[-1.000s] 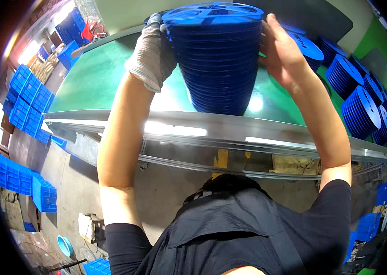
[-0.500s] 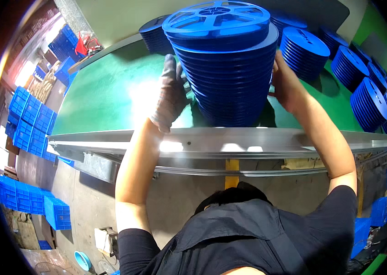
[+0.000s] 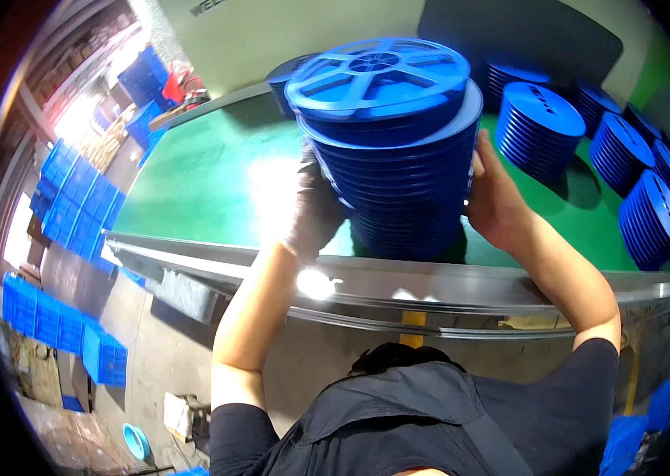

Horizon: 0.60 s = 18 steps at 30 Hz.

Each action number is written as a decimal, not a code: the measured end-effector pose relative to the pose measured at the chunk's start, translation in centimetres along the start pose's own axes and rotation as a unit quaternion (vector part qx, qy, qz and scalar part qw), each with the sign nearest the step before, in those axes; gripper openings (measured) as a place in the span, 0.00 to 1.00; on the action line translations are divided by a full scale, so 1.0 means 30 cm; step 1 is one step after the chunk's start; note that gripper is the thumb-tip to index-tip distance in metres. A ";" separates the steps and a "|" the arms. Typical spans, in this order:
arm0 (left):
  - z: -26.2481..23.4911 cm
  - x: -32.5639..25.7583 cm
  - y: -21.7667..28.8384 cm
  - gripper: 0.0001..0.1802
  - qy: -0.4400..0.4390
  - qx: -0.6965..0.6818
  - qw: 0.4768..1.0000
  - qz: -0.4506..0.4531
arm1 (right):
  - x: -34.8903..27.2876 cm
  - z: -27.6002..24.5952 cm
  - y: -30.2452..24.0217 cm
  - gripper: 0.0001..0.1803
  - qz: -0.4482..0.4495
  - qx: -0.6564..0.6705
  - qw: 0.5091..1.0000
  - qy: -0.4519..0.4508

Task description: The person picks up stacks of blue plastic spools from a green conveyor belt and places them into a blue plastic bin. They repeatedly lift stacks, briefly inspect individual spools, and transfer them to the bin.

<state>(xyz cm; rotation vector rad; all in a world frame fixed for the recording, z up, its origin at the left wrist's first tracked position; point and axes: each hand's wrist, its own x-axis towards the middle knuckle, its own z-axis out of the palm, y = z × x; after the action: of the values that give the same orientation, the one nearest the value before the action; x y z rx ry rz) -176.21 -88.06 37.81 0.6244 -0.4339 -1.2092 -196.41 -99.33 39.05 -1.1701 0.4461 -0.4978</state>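
A tall stack of blue plastic reels (image 3: pixel 406 186) stands near the front edge of the green table, slightly tilted in this view. Its top reel has an open, spoked face and sits a little off to the left of those below. My left hand (image 3: pixel 317 206), in a grey glove, presses against the stack's left side, fingers partly hidden behind it. Bare, my right hand (image 3: pixel 500 198) holds the right side at about mid-height, with the fingers curled at the flange edges. Both hands clasp the stack between them.
Several shorter stacks of blue reels (image 3: pixel 541 119) stand along the right and back of the green tabletop (image 3: pixel 192 186). A metal rail (image 3: pixel 462 278) runs along its front. Blue crates (image 3: pixel 81 198) are piled on the floor at left, and a light-blue basin (image 3: pixel 136 441) lies lower down.
My left hand has moved right, from beside the stack onto its side. My right hand stays at the other side. The whole view has shifted, so the table appears lower.
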 end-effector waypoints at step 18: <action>-0.384 -0.771 0.706 0.26 0.077 0.161 0.953 0.245 | 0.225 0.965 0.235 0.33 0.031 0.203 0.948 -0.242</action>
<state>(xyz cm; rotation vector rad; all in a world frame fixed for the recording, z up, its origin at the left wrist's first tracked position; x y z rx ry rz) -160.82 -58.91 43.31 0.8253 -0.6173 -0.6156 -173.41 -79.36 41.40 -0.8349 -0.0480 -0.2181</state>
